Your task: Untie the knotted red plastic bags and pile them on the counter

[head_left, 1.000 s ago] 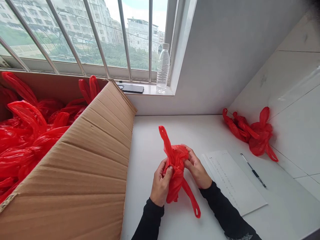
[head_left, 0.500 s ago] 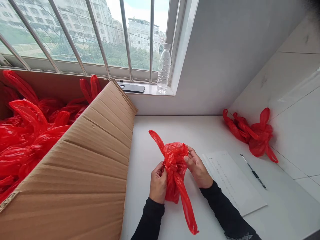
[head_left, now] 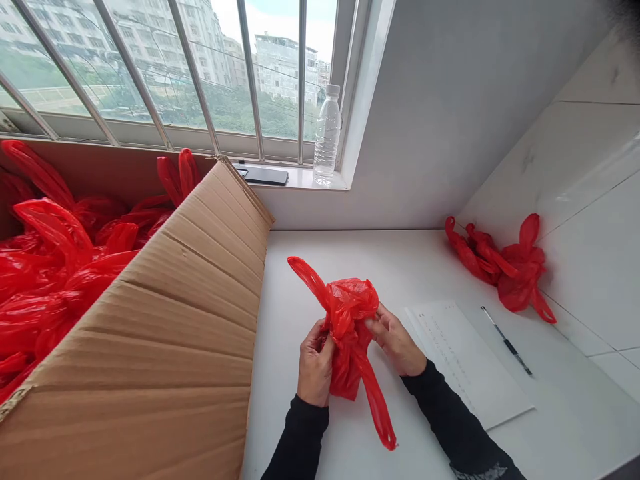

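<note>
A red plastic bag (head_left: 347,320) is between my two hands, above the white tabletop. One of its handle loops sticks out to the upper left, the other hangs toward the lower right. My left hand (head_left: 316,367) pinches the bag's left side near the gathered middle. On the other side, my right hand (head_left: 397,341) grips the right edge, with some of its fingers hidden behind the plastic. What the bag contains, if anything, cannot be seen.
A cardboard box (head_left: 175,320) full of red plastic bags (head_left: 50,280) stands at the left. Written paper (head_left: 465,367) and a pen (head_left: 506,340) lie at the right, with more red bags (head_left: 520,273) by the wall. A bottle (head_left: 327,137) and a phone (head_left: 265,176) sit on the sill.
The bag has shifted slightly up. Its upper loop reaches farther left, and its lower loop has risen a little. Both hands keep their hold.
</note>
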Demonstrator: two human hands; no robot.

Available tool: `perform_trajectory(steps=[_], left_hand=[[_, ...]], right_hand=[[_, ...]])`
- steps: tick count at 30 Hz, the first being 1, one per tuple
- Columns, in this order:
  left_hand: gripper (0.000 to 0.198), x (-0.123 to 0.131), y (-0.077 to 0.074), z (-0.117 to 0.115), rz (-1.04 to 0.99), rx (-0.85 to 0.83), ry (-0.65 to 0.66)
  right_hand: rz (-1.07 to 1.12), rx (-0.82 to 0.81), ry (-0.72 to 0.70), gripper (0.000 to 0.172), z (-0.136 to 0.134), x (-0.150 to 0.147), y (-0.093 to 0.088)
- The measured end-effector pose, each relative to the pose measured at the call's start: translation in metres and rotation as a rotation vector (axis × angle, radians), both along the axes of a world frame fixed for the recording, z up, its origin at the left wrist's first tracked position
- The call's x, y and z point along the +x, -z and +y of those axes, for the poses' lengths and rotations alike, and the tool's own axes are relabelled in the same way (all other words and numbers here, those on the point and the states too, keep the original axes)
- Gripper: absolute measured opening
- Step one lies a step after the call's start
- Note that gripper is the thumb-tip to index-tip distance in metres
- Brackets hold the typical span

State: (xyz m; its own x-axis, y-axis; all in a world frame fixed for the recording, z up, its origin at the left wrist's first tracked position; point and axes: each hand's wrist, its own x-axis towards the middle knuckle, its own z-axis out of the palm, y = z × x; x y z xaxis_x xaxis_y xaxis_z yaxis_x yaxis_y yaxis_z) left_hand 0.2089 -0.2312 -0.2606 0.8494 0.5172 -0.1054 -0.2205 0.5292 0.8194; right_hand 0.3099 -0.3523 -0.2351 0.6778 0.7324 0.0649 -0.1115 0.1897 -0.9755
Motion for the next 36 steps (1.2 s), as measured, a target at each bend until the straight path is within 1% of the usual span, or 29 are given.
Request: perform_trajectory(steps=[1,3,5,6,8,10,12,14,16,17,20,22,24,27,32,36], left_hand=[[0.024,0.0,0.001,0.001,-0.001,-0.003,-0.024],[0.024,0.0,0.003,0.003,-0.004,0.015,-0.009],[0.024,0.0,0.002,0.003,-0.015,0.042,0.034],[0.025,0.0,0.002,0.002,-0.028,0.049,0.059],[0.027,0.001,0.001,-0.001,-0.057,0.042,0.104],[0.028,0.002,0.0,-0.002,-0.053,0.051,0.121],[0.026,0.002,0.001,-0.002,-0.012,0.092,0.084],[0.026,0.002,0.001,0.0,0.018,0.124,0.014],[0.029,0.001,0.001,0.001,0.012,0.117,-0.045],[0.032,0.001,0.001,0.001,0.002,0.104,-0.06],[0.035,0.001,0.0,0.001,-0.01,0.085,-0.027],[0.035,0.002,-0.001,-0.001,-0.005,0.114,0.024],[0.032,0.002,-0.002,-0.001,0.008,0.164,0.029],[0.031,0.002,-0.002,-0.001,0.029,0.193,-0.035],[0.032,0.0,0.002,0.001,0.016,0.125,-0.089],[0.029,0.0,0.005,0.003,0.01,0.085,-0.114]], right_hand=[[-0.016,-0.029,-0.041,0.041,0.0,-0.001,-0.001],[-0.046,-0.077,-0.062,0.032,0.001,-0.002,-0.001],[-0.069,-0.083,-0.002,0.023,0.001,-0.002,0.002],[-0.073,-0.068,0.043,0.022,0.001,-0.001,0.004],[-0.065,-0.035,0.126,0.023,0.001,0.001,0.008],[-0.027,-0.023,0.157,0.027,0.0,0.003,0.01],[0.017,-0.023,0.121,0.028,0.0,0.003,0.01],[0.025,-0.03,0.027,0.026,0.001,0.003,0.009],[-0.006,-0.042,-0.052,0.024,0.002,0.001,0.007],[-0.025,-0.049,-0.068,0.024,0.002,0.0,0.007],[-0.058,-0.049,-0.021,0.022,0.002,0.0,0.006],[-0.07,-0.032,0.029,0.021,0.001,0.001,0.006],[-0.075,-0.021,0.047,0.021,0.0,0.002,0.007],[-0.056,-0.03,-0.016,0.024,0.0,0.002,0.008],[-0.058,-0.067,-0.153,0.032,0.001,0.0,0.009],[-0.046,-0.055,-0.182,0.03,0.001,-0.003,0.008]])
